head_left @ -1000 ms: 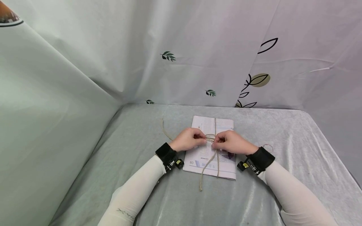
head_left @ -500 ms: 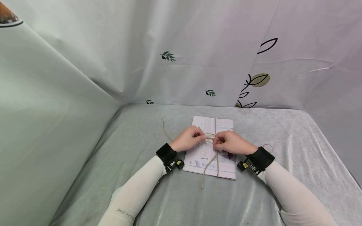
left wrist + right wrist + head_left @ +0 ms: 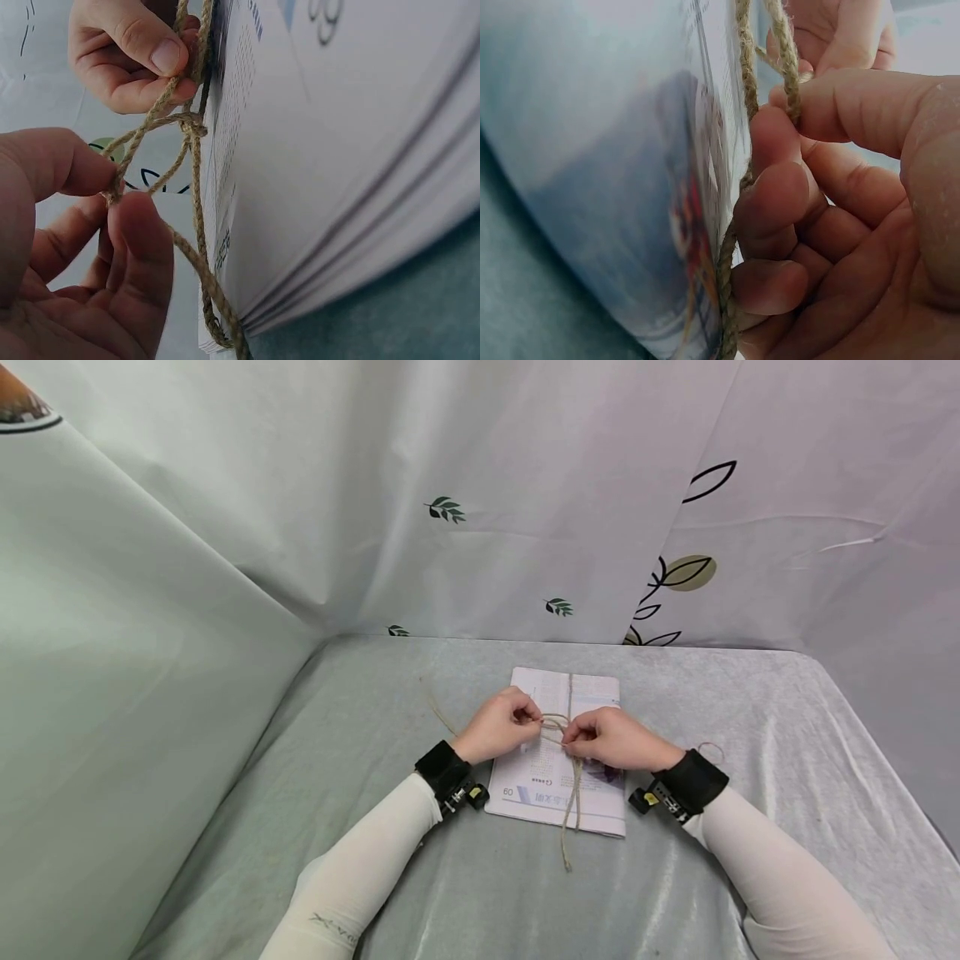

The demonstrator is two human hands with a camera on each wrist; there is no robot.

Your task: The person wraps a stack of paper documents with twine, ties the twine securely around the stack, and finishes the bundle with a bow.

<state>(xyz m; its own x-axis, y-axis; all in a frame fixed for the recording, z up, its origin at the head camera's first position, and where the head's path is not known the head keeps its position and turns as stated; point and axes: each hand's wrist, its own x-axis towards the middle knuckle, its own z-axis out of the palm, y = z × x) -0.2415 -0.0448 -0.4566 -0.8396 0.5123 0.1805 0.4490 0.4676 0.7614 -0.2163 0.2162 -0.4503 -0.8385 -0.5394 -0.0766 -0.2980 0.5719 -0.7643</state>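
Observation:
A flat stack of folded newspapers [image 3: 525, 777] lies on the table, with jute twine [image 3: 198, 225] running across and along it. Over its middle, my left hand [image 3: 498, 725] pinches a loop of the twine between thumb and fingertips, just off the paper. Close beside it my right hand [image 3: 615, 737] pinches another strand by the crossing; in the right wrist view its thumb and index finger meet on the twine [image 3: 786, 60], with the other fingers curled against the stack. One twine tail [image 3: 566, 852] hangs past the near edge. Another strand [image 3: 442, 717] sticks out left, behind the left hand.
A grey cloth covers the table [image 3: 420, 877]. Pale curtains [image 3: 525, 485] with leaf prints stand behind and at the sides. A thin reddish loop [image 3: 711, 748] lies by the right wrist. Both wrists wear black straps with small cameras.
The near twine tail has swung to the right, alongside the lengthwise strand. My left hand has shifted slightly up and away, and the left strand has moved a little. My right hand stays nearly in place.

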